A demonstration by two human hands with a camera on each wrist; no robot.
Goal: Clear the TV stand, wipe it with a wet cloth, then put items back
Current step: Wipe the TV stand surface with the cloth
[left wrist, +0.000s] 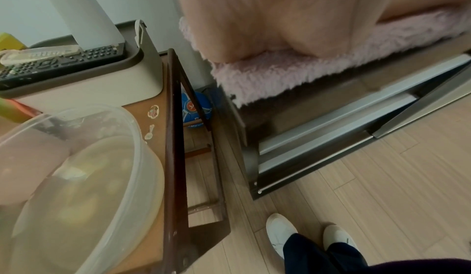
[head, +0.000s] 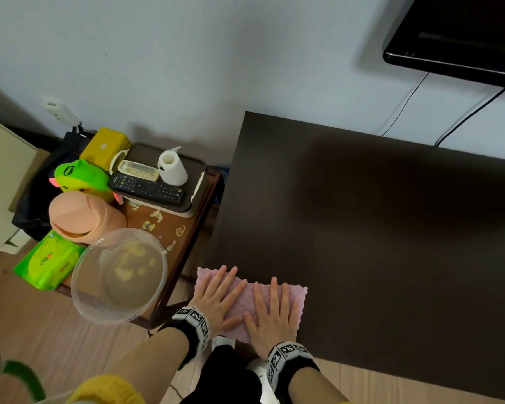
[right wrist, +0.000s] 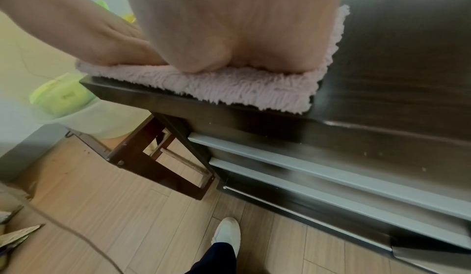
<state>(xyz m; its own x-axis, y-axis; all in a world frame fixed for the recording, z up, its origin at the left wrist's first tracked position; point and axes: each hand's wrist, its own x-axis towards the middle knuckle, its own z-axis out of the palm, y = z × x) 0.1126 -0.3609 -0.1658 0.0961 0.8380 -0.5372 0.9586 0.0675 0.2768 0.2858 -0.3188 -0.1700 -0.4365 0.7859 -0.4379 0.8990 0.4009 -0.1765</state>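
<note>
A pink fluffy cloth (head: pixel 293 298) lies flat on the near left corner of the dark brown TV stand (head: pixel 391 228). My left hand (head: pixel 216 298) and right hand (head: pixel 270 316) press down on it side by side, fingers straight and spread. In the left wrist view the palm (left wrist: pixel 267 16) covers the cloth (left wrist: pixel 280 72) at the stand's edge. The right wrist view shows both hands on the cloth (right wrist: pixel 242 88), which reaches the stand's front edge (right wrist: pixel 254 121). The rest of the stand's top is bare.
A small wooden side table (head: pixel 184 228) stands left of the stand. It carries a clear plastic basin (head: pixel 118 275), a tray (head: pixel 196 176) with two remotes and a paper roll (head: pixel 172 167), plush toys, a green wipes pack (head: pixel 48 260) and a yellow box. The TV (head: pixel 464 39) hangs above right.
</note>
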